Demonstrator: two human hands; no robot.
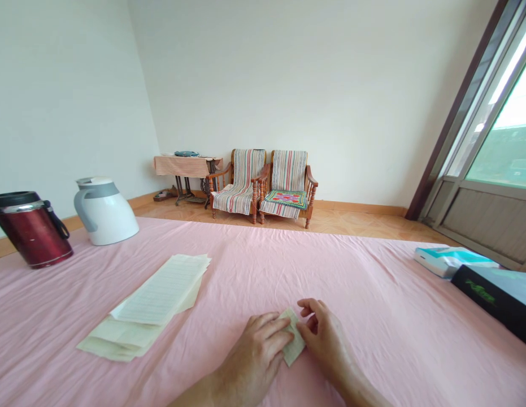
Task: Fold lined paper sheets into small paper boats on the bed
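A small folded piece of pale paper point(293, 346) lies on the pink cloth point(263, 271) near the front edge. My left hand point(256, 353) rests flat on the paper's left side, fingers stretched across it. My right hand point(320, 333) presses on its right side, with fingers bent and the fingertips pinching the paper's upper edge. Most of the paper is hidden under both hands.
A stack of lined paper sheets point(155, 299) lies to the left. A white kettle point(105, 210) and a red thermos point(30, 227) stand at the far left. A teal-white box point(451, 260) and a black box point(498, 297) sit at the right. Two striped armchairs point(263, 187) stand by the back wall.
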